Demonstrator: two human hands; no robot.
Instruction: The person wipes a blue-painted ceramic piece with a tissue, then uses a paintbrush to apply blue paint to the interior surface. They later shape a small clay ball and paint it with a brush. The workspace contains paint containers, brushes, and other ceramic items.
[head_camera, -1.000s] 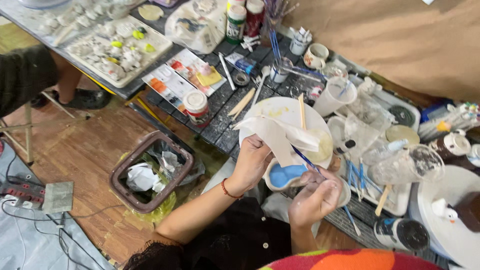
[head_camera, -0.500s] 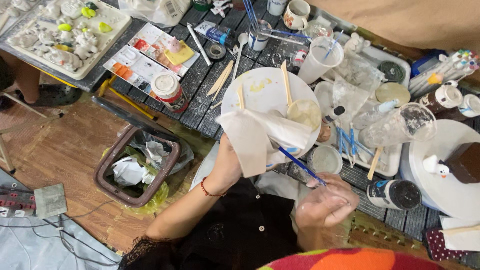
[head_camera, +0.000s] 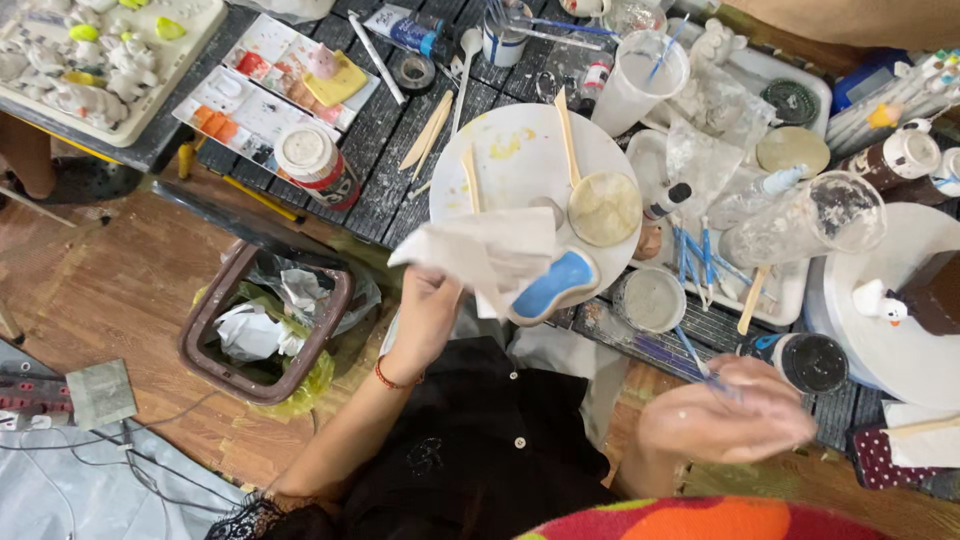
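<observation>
The left hand is reaching up with its forearm angled from the lap, fingers pinching a tissue and a blue-topped piece at the round plate's near edge. The right hand (blurred) is hovering low beside the table, fingers curled around 1 thin brush.

A: Where is room for a hand on the surface?

B: Very little. The white round plate fills the middle, with wooden sticks on it. Just right of it stand a plastic cup, clear bags and a lying glass jar, close together.

A: And on the left?

B: The paint palette and a small jar block the edge. Only a narrow dark strip between jar and plate is open.

A: Below the surface?

B: The wooden floor is open, except the bin beside the left hand.
</observation>
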